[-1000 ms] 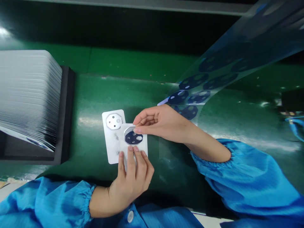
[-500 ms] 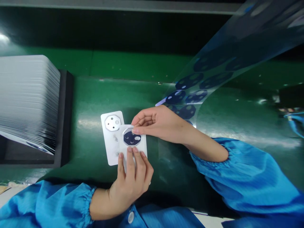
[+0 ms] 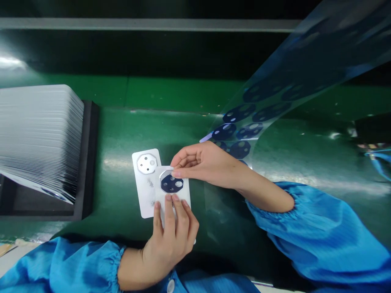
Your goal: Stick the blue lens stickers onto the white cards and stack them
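Note:
A dark octagonal film piece [image 3: 171,183] with round holes lies over the octagonal area of a white rounded panel [image 3: 187,191]. At its upper edge, my right hand [image 3: 203,165] is closed, thumb and forefinger pinching the film. My left hand [image 3: 174,232] rests below it, its fingers stretched out and lying flat on the panel's lower part, which they partly cover. Partly beneath, to the left, lies another white panel [image 3: 143,191] with a white octagon, small holes and dark printed marks.
A black tray [image 3: 87,162] at the left holds a dense row of upright white panels [image 3: 36,130]. A clear film strip [image 3: 249,110] bearing dark octagonal pieces slopes down from the upper right. Blue cable [image 3: 378,165] lies at the right edge. A grey rail [image 3: 146,24] crosses the back.
The whole view has shifted, so everything sits slightly lower. The dark film piece has moved slightly against the panel's octagon outline. Both hands keep nearly the same places on the panel.

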A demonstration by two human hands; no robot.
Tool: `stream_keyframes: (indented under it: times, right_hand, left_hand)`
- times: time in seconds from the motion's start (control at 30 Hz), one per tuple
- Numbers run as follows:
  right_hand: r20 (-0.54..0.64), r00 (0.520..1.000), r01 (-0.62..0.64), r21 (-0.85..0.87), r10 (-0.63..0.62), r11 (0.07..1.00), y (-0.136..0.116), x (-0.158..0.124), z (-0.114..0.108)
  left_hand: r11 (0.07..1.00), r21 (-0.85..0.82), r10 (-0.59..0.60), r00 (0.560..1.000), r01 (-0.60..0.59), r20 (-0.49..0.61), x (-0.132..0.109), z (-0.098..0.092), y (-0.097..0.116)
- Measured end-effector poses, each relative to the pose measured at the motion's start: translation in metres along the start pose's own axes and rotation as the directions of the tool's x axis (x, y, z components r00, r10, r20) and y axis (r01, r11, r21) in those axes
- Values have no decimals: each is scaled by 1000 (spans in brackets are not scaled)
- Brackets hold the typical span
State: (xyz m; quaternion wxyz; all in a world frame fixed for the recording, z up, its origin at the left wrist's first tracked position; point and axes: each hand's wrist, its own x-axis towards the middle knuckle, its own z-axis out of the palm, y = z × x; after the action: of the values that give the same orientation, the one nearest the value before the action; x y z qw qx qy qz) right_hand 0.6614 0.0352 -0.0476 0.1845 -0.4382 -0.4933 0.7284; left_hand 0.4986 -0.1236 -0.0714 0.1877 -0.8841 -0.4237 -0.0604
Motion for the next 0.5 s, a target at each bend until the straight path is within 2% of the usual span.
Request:
stream_keyframes:
  times: [0.5]
  right_hand:
    - [-31,1000,-5,-40,4,999,1,0,3]
  left_hand:
    - [999,-9,-34,999,34,4,-5,2,4]
